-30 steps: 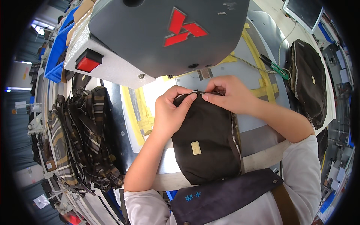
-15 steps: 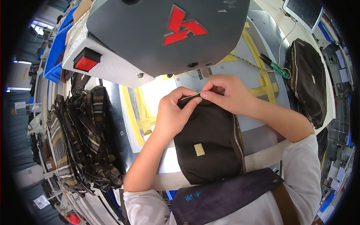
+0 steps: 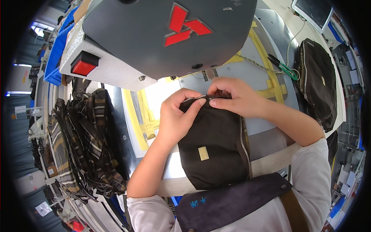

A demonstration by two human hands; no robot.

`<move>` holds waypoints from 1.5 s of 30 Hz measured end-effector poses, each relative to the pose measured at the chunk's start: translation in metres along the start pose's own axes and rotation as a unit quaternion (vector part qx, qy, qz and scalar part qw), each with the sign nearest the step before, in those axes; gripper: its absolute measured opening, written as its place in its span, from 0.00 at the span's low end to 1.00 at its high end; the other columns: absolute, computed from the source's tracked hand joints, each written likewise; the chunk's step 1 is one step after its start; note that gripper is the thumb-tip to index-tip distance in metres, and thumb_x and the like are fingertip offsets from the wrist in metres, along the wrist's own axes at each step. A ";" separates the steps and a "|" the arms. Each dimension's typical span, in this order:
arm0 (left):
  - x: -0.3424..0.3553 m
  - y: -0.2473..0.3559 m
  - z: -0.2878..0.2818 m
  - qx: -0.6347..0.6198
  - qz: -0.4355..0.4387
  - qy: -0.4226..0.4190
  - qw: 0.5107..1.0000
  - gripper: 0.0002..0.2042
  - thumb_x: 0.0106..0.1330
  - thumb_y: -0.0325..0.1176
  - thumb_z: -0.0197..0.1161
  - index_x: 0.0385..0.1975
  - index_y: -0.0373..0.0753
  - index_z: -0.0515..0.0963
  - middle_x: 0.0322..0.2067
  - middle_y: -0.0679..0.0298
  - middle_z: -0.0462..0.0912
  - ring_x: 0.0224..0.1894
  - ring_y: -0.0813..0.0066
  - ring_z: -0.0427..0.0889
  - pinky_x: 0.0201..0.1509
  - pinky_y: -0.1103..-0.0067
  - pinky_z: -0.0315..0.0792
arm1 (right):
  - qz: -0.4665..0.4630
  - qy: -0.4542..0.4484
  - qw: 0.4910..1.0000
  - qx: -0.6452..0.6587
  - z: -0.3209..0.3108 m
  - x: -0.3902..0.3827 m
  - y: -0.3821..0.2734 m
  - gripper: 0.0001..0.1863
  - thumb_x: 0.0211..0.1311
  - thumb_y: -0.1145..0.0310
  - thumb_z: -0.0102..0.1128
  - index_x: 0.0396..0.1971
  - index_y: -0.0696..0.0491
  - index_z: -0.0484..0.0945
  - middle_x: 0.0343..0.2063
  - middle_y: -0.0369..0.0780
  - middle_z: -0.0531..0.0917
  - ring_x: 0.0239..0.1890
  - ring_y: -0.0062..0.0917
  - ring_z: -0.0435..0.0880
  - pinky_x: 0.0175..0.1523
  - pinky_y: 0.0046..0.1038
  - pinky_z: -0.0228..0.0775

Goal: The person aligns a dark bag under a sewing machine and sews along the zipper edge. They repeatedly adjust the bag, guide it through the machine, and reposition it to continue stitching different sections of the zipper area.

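A dark brown fabric bag panel [image 3: 216, 143] lies before me, with a small cream patch [image 3: 203, 153] on it and a metal zipper [image 3: 244, 143] down its right side. Its far edge is lifted between both hands. My left hand [image 3: 181, 112] pinches that edge between thumb and fingers. Just to the right, my right hand [image 3: 235, 98] pinches the same edge, where a short stretch of zipper teeth shows. The hands are a small gap apart, right below the head of a grey sewing machine [image 3: 170, 42].
Striped and dark bags [image 3: 85, 143] are piled at the left. A similar dark bag [image 3: 319, 85] lies at the right, near green-handled snips [image 3: 286, 70] on a cord. Yellow tape [image 3: 135, 116] marks the work plate. A blue bin [image 3: 58, 58] stands at the far left.
My right thumb and fingers have slid slightly right along the edge, uncovering zipper teeth between the hands. My left hand and the panel have shifted slightly left.
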State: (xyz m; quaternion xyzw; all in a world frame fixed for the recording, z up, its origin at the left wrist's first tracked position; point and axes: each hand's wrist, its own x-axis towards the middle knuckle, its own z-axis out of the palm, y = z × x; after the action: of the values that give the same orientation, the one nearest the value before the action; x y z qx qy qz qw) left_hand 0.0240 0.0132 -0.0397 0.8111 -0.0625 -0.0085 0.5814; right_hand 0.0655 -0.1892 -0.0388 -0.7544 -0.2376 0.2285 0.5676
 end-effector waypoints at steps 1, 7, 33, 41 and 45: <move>0.000 -0.001 0.000 0.000 0.002 -0.001 1.000 0.05 0.59 0.27 0.66 0.31 0.33 0.79 0.28 0.64 0.82 0.31 0.78 0.79 0.40 0.82 0.73 | -0.005 0.000 1.000 -0.012 0.000 0.000 -0.001 0.11 0.57 0.66 0.62 0.35 0.57 0.76 0.30 0.38 0.78 0.34 0.22 0.76 0.39 0.26 0.68; 0.003 -0.001 -0.003 0.025 -0.013 -0.016 0.999 0.06 0.59 0.26 0.66 0.32 0.33 0.79 0.27 0.63 0.82 0.31 0.77 0.80 0.40 0.82 0.73 | 0.007 0.039 0.999 -0.004 0.006 -0.002 0.003 0.10 0.58 0.67 0.63 0.35 0.57 0.77 0.30 0.37 0.78 0.33 0.22 0.76 0.39 0.25 0.69; 0.006 -0.006 0.004 0.020 -0.010 -0.002 1.000 0.06 0.59 0.27 0.66 0.32 0.33 0.78 0.27 0.63 0.82 0.31 0.78 0.79 0.39 0.81 0.72 | 0.008 0.079 0.991 -0.105 0.008 -0.001 0.001 0.11 0.55 0.66 0.62 0.32 0.58 0.77 0.28 0.43 0.80 0.30 0.31 0.79 0.36 0.30 0.71; 0.013 -0.003 0.006 0.061 -0.032 -0.001 0.998 0.06 0.59 0.28 0.66 0.32 0.32 0.79 0.27 0.62 0.83 0.31 0.76 0.80 0.40 0.81 0.72 | -0.010 0.125 0.981 -0.149 -0.001 -0.006 0.010 0.10 0.53 0.69 0.65 0.32 0.58 0.81 0.27 0.40 0.79 0.29 0.26 0.79 0.35 0.27 0.70; 0.014 -0.001 0.008 0.068 -0.054 0.001 0.996 0.07 0.59 0.29 0.66 0.32 0.32 0.79 0.27 0.62 0.83 0.31 0.76 0.80 0.40 0.81 0.72 | -0.013 0.128 0.973 -0.193 -0.004 -0.003 0.010 0.10 0.52 0.67 0.66 0.31 0.58 0.81 0.27 0.40 0.78 0.28 0.27 0.78 0.34 0.27 0.68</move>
State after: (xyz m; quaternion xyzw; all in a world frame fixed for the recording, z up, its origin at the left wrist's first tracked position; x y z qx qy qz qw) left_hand 0.0374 0.0043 -0.0428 0.8511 -0.0186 -0.0351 0.5235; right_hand 0.0661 -0.1962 -0.0469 -0.8696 -0.2121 0.0722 0.4401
